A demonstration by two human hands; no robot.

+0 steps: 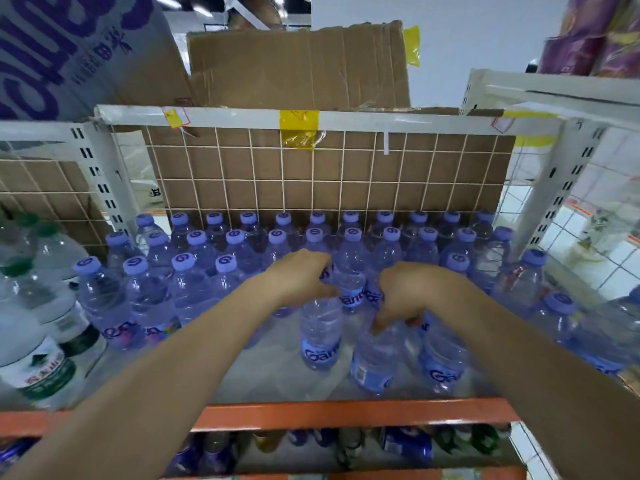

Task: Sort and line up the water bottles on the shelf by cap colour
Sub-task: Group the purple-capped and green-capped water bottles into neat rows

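Both hands reached in over the shelf (346,412), among purple-capped bottles (235,237) standing in rows back to the wire grid (311,168) and its cardboard backing (450,174).

Left hand (299,275) curled over the top of a front bottle (320,337) — cap hidden under the palm, fingers bent down at about 3 o'clock from the knuckles, fingertips against the neck of the bottle just behind. Gripping the front bottle by its top, body and label showing directly below at 6 o'clock.

Right hand (403,292) curled likewise over the top of a second bottle (375,358), fingertips folded down at 6 o'clock onto its shoulder, cap not visible. Third loose bottle (443,362) just beside, at 3 o'clock of that one, its top hidden behind the right wrist — cannot tell whether also held.

Between the two hands, another purple-capped bottle (353,265), touching both sets of knuckles.

At 9 o'clock, larger green-capped bottles (38,341) on the neighbouring shelf section. At 12 o'clock above, cardboard boxes (298,64) on the top rail.
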